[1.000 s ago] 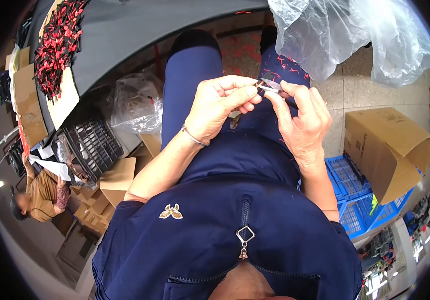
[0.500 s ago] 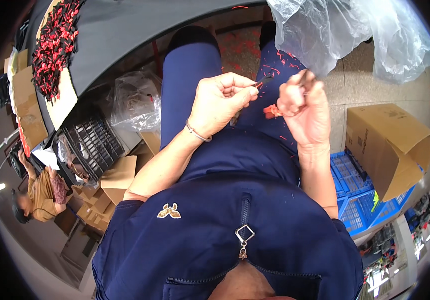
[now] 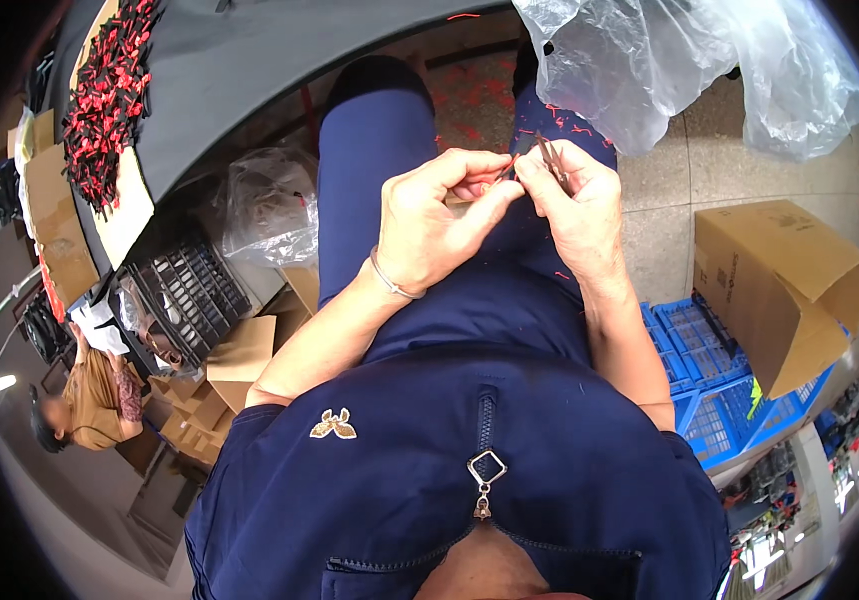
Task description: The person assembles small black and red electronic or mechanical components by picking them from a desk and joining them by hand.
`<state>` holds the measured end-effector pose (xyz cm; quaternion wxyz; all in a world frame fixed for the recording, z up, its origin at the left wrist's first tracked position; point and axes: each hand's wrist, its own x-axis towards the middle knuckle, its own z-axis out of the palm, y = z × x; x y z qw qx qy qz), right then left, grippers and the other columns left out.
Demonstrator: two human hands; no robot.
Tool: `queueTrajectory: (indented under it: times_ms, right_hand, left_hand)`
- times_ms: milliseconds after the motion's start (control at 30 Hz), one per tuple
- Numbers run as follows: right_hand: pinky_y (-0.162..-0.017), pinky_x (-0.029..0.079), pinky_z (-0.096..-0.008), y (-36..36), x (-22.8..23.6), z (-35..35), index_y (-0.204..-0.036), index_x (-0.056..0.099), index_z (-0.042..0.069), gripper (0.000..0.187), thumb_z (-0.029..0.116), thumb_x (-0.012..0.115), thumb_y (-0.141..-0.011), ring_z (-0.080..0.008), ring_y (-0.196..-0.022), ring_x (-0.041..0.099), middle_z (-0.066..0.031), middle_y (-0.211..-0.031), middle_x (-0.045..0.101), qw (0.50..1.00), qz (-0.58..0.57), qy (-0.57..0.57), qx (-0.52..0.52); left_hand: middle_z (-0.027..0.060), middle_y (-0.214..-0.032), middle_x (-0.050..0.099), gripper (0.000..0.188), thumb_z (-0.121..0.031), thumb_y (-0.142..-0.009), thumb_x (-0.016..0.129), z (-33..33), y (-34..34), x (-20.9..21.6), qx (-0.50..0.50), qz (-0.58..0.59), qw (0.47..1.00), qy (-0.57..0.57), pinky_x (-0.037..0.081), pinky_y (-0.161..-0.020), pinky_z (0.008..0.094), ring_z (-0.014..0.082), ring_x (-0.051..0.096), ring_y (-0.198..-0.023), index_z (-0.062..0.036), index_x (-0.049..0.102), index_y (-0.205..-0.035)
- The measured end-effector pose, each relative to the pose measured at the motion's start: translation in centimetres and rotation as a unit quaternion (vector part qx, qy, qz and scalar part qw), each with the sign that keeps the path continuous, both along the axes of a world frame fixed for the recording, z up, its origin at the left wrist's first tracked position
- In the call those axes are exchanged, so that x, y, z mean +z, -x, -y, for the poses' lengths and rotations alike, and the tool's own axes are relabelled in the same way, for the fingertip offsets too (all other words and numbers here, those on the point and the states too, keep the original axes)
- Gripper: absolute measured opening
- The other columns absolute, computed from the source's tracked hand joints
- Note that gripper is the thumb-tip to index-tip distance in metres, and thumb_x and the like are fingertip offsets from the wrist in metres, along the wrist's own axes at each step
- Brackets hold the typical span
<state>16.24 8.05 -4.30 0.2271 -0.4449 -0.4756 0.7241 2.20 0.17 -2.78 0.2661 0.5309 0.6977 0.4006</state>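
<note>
My left hand [image 3: 435,215] is closed in a pinch over my lap. Between its thumb and fingertips is a small black piece with red thread [image 3: 525,143], whose exact kind is too small to make out. Close against it, my right hand [image 3: 582,195] is closed around small metal thread snips [image 3: 553,157]; their two narrow blades point up and away beside the black piece. The fingertips of both hands nearly touch. Red thread scraps [image 3: 582,129] lie scattered on my dark blue trouser leg.
A heap of black and red pieces [image 3: 108,105] covers a board on the dark table [image 3: 240,60] at far left. Clear plastic bags [image 3: 640,70] hang at far right. A cardboard box [image 3: 775,285] stands on blue crates [image 3: 695,350]. Another person [image 3: 95,400] is at left.
My right hand has come left and in to my left hand, bringing the snips up to the black piece. The red bit seen below the right hand no longer shows.
</note>
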Motion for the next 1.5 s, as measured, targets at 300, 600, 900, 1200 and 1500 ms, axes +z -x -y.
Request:
queueTrajectory:
  times_ms: [300,600,900,1200,1500]
  right_hand:
    - [-0.05,0.031,-0.0191,0.0,-0.7,0.0,-0.084,0.062,0.004,0.014,0.017,0.063,-0.091,-0.0002,-0.057,0.042,0.0066,-0.064,0.05,0.999,-0.032,0.014,0.011]
    - [-0.054,0.042,-0.0219,-0.8,1.6,-0.2,-0.091,0.062,0.003,0.02,0.017,0.074,-0.083,-0.0052,-0.06,0.052,0.0001,-0.07,0.059,0.997,-0.046,0.014,-0.056]
    - [-0.054,0.045,-0.0303,-1.0,-0.5,-0.4,-0.09,0.064,0.006,0.027,0.018,0.08,-0.072,-0.0188,-0.062,0.057,-0.002,-0.073,0.064,0.832,0.182,-0.524,-0.017]
    - [-0.052,0.044,-0.0303,-1.3,-0.9,-0.4,-0.087,0.064,0.006,0.026,0.018,0.081,-0.071,-0.0193,-0.06,0.056,-0.0032,-0.072,0.063,0.811,0.182,-0.556,-0.009]
    - [-0.053,0.045,-0.0302,-0.8,-0.9,-0.1,-0.084,0.065,0.006,0.022,0.015,0.08,-0.071,-0.0192,-0.06,0.056,-0.0034,-0.071,0.063,0.816,0.18,-0.549,-0.015]
  left_hand:
    - [0.0041,-0.09,0.067,0.024,0.0,-0.082,0.07,-0.4,0.9,-1.0,0.106,0.489,0.854,0.143,0.051,-0.075,0.0228,0.0078,0.061,-0.081,0.0009,0.066,-0.106]
    - [0.0031,-0.08,0.066,0.02,0.001,-0.081,0.07,-0.5,1.4,-0.9,0.124,0.44,0.877,0.151,0.049,-0.063,0.0206,0.0061,0.059,-0.071,0.0013,0.066,-0.101]
    - [0.0001,-0.08,0.062,0.02,-0.006,-0.085,0.067,-0.1,1.1,-0.6,0.109,0.562,0.801,0.174,0.045,-0.064,0.0201,0.0065,0.051,-0.067,0.0003,0.066,-0.104]
    - [0.0009,-0.082,0.062,0.02,-0.006,-0.085,0.066,-0.1,0.9,-0.8,0.115,0.6,0.776,0.158,0.045,-0.065,0.0201,0.0065,0.052,-0.067,0.0001,0.066,-0.105]
    - [0.001,-0.078,0.061,0.021,-0.008,-0.086,0.066,0.2,0.8,-1.1,0.105,0.589,0.784,0.165,0.044,-0.065,0.0208,0.0068,0.051,-0.066,0.0004,0.066,-0.105]
